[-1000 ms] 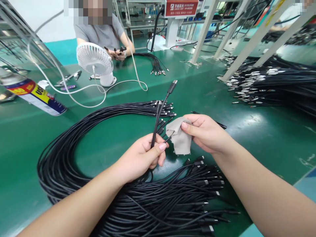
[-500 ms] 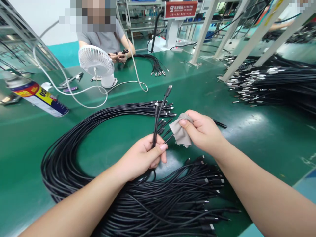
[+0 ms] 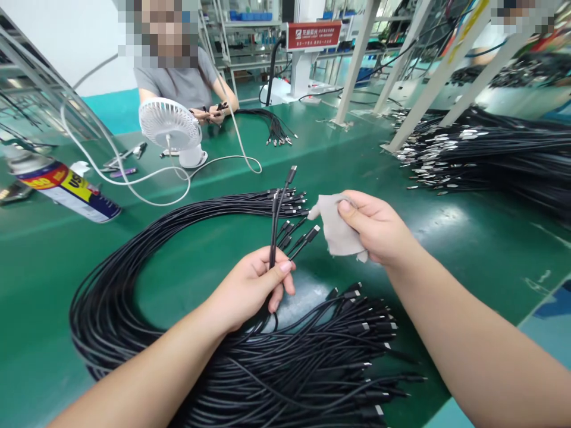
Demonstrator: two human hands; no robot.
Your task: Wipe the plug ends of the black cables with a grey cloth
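My left hand point(image 3: 261, 279) is closed around a few black USB cables point(image 3: 273, 235), pinching them between thumb and fingers. Some of their plugs point upward, and one plug point(image 3: 312, 234) sticks out to the right toward the cloth. My right hand point(image 3: 375, 229) grips a grey cloth point(image 3: 341, 229) between thumb and fingers; the cloth hangs just right of that plug, apart from it. Under and around my left hand lies a large curved bundle of black cables point(image 3: 134, 261), with many plug ends point(image 3: 366, 327) fanned out at the lower right.
A spray can point(image 3: 66, 187) and a white fan point(image 3: 172, 128) with a looping white cord point(image 3: 151, 204) stand at the left. Across the green table point(image 3: 232, 172) a person point(image 3: 178, 83) handles cables. More cables point(image 3: 491, 151) are piled at the right, by metal posts point(image 3: 359, 59).
My right hand with the cloth has moved off the plug, a little to the right, so the plug now shows bare. My left hand still holds the cables. The whole view has shifted slightly.
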